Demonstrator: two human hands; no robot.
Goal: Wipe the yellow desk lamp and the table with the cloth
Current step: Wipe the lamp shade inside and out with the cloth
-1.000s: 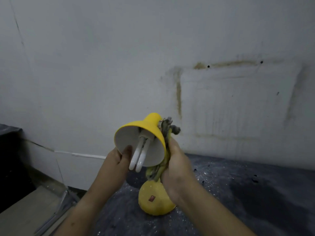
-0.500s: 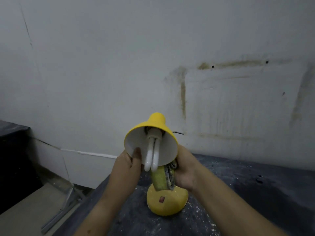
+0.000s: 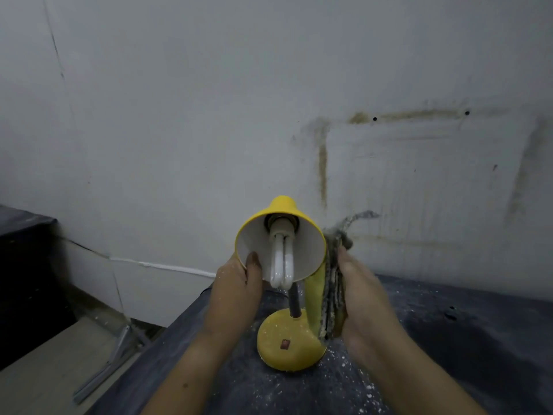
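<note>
Yellow desk lamp upright on the dark surface, close to its left edge and near the stained grey wall. Round base flat on the surface, small red switch on top of it, dark neck rising from base to shade. Shade tipped up toward the camera, white inside showing, white folded-tube bulb reaching out past the lower rim. Left hand pinching the lower left rim of the shade: thumb inside against the white lining, fingers curled behind and out of sight. Right hand just right of the shade, blurred, palm turned toward the lamp, holding a folded cloth against the palm. Cloth yellow on the side facing the lamp, grey and grimy along its folded edges, up against the right rim of the shade and hanging down to just above the base; one frayed grey end sticking up past the fingertips. Exact lie of the right fingers too blurred to tell. White specks scattered over the surface around the base and on the base itself. Brown streaks and two small dark holes on the wall, up to the right. Thin white strip along the foot of the wall at left, pale floor below it, dark cabinet at the far left edge.
</note>
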